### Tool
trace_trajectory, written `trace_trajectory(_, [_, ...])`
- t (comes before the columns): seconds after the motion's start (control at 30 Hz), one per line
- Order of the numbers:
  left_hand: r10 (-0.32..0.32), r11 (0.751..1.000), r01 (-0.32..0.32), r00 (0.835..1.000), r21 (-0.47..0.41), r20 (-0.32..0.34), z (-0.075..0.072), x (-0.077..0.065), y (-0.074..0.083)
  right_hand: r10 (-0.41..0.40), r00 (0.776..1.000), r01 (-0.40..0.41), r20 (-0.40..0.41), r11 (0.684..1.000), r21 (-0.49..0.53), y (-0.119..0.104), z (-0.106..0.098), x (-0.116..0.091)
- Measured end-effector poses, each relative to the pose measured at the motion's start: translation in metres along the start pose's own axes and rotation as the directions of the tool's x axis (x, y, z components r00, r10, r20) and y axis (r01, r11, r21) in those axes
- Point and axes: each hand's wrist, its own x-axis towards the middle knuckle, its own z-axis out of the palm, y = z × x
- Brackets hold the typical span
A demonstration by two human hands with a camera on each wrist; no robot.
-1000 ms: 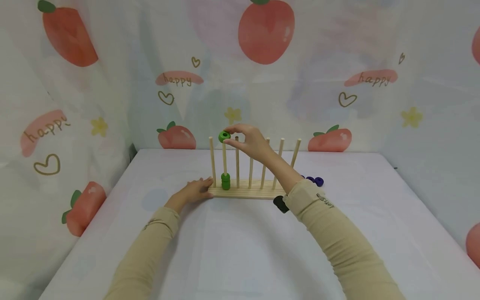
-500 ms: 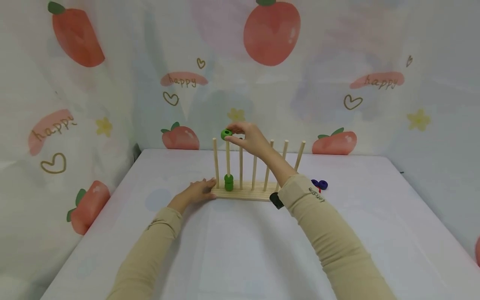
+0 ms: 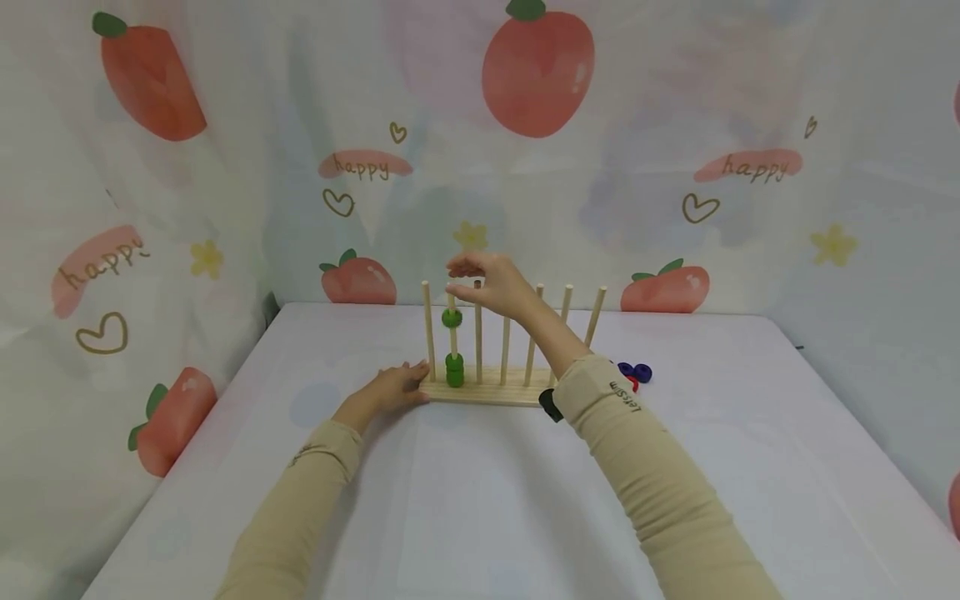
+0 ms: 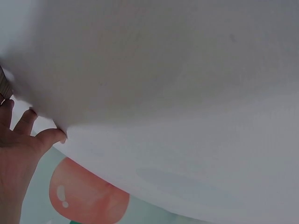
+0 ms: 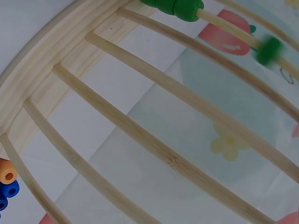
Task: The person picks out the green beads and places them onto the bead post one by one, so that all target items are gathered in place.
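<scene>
A wooden rack with a row of upright pegs stands on a flat pale base. Partway up its second peg from the left is a loose green bead, blurred in the right wrist view. Stacked green beads sit at the foot of that same peg. My right hand hovers at the peg's top, thumb and fingers parted with no bead between them. At the rack's left end, my left hand rests with spread fingers touching the end of the base.
Purple beads and a red piece lie beyond the rack's right end. An orange bead and blue beads show at the right wrist view's edge. A fruit-printed cloth hangs behind the white table.
My right hand held the green bead at the top of the second peg; it has let go, and the bead has dropped partway down. My left hand stays at the rack's end.
</scene>
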Motion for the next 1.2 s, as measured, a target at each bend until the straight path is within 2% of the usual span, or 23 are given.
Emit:
trace_trajectory(0.3, [-0.001, 1.000, 0.001, 1.000, -0.004, 0.001, 0.000, 0.001, -0.001, -0.028, 1.000, 0.028, -0.001, 0.999, -0.019, -0.001, 0.000, 0.000])
trace_trajectory(0.63, [-0.010, 1.000, 0.010, 1.000, -0.025, 0.012, 0.000, 0.001, 0.001, 0.010, 0.998, -0.005, -0.054, 0.996, 0.092, -0.004, -0.006, -0.008])
trace_trajectory(0.8, [-0.023, 1.000, 0.023, 0.999, -0.007, 0.027, 0.000, 0.001, 0.002, -0.082, 0.995, 0.085, -0.056, 0.994, 0.072, -0.012, -0.012, -0.023])
trace_trajectory(0.93, [-0.019, 1.000, 0.019, 1.000, 0.000, 0.023, -0.001, 0.001, 0.002, -0.179, 0.982, 0.181, -0.056, 0.982, 0.047, -0.014, -0.018, -0.036])
trace_trajectory(1.03, [-0.009, 1.000, 0.009, 1.000, 0.003, 0.019, -0.001, 0.000, 0.002, -0.200, 0.977, 0.202, -0.069, 0.979, 0.016, -0.010, -0.024, -0.046])
trace_trajectory(1.2, [0.011, 1.000, -0.012, 1.000, 0.020, 0.021, -0.001, -0.002, 0.002, -0.187, 0.978, 0.185, -0.091, 0.982, -0.021, 0.001, -0.033, -0.066])
